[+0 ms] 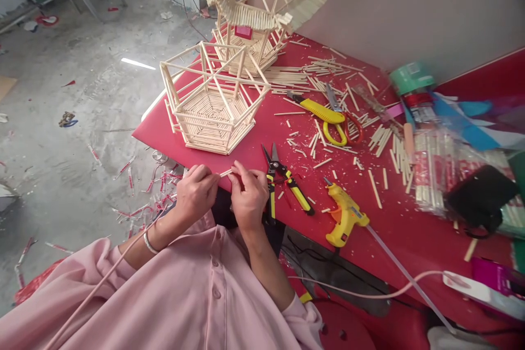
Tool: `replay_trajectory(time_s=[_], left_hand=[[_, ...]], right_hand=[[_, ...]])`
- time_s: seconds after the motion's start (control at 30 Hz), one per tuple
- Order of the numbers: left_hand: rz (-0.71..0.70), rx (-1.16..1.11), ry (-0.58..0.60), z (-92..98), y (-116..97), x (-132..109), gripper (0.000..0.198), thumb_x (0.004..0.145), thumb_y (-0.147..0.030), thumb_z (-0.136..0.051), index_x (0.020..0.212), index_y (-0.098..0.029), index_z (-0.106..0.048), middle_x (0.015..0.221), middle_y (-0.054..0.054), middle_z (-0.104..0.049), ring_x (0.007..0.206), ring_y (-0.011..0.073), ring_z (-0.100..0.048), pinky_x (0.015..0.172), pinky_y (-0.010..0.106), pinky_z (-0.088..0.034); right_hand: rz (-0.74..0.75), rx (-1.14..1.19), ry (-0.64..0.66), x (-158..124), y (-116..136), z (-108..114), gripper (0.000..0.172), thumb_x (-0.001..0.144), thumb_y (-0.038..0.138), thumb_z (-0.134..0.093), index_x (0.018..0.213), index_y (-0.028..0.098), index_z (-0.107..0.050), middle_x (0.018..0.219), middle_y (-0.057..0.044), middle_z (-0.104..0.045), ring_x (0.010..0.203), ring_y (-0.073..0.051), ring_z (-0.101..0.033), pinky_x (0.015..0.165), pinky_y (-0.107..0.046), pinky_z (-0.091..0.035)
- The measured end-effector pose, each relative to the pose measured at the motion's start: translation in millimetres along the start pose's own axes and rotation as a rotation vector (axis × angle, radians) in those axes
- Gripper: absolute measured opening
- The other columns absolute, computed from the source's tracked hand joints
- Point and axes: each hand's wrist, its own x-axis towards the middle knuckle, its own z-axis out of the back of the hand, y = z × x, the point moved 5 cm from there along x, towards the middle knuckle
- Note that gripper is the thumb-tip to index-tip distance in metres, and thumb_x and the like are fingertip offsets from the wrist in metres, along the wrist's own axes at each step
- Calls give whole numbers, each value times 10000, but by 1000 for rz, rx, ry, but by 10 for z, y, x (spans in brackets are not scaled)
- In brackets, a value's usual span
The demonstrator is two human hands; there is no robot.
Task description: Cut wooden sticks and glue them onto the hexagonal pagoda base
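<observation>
Short stick (225, 173) held level at the near edge of the red table (262, 134), its ends pinched between the fingertips of the left hand (196, 192) and right hand (248, 198), just before the six-sided frame (213, 104), cutters (286, 178) beside the right hand

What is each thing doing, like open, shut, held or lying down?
Left hand: pinching short stick.
Right hand: pinching its other end.
Snips: lying flat, blades open.
Glue gun: lying on its side.
Hexagon frame: standing upright.
</observation>
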Motion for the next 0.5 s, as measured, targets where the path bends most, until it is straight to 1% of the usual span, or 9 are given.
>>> replay_trajectory(time_s=[0.07, 0.13, 0.3, 0.4, 0.5], left_hand=[[-6, -3, 5, -1, 8, 3, 228, 947, -166, -544, 807, -204, -720, 758, 32, -599, 696, 152, -538, 633, 279, -436], [-5, -1, 4, 0, 12, 7, 235, 948, -172, -542, 799, -203, -721, 750, 32, -599, 691, 152, -542, 634, 278, -440], [25, -11, -10, -1, 24, 18, 246, 946, -188, -552, 770, -211, -721, 716, 26, -590, 673, 146, -540, 626, 270, -429], [49, -6, -26, 5, 32, 22, 250, 937, -207, -570, 736, -211, -718, 674, 16, -548, 637, 141, -514, 587, 269, -394], [39, 8, -51, 18, 27, 29, 249, 925, -200, -588, 710, -204, -714, 643, 6, -506, 610, 137, -486, 562, 268, -366]], right_hand=[[-41, 17, 7, 2, -15, -7, 334, 970, 250, -616, 1301, 227, -654, 978, -47, -798, 895, -209, -622, 890, -347, -517], [-65, 39, 9, 4, -18, -8, 387, 963, 240, -624, 1349, 213, -613, 975, -50, -799, 921, -208, -644, 918, -349, -513], [-99, 62, 16, 15, -17, -2, 467, 942, 219, -645, 1400, 199, -557, 964, -45, -799, 957, -217, -668, 945, -367, -512], [-115, 58, 23, 22, -25, -1, 496, 932, 226, -657, 1414, 195, -540, 955, -43, -797, 944, -219, -672, 939, -374, -514], [-114, 57, 16, 27, -26, 2, 506, 919, 206, -674, 1407, 182, -543, 940, -38, -796, 928, -221, -669, 926, -366, -514]])
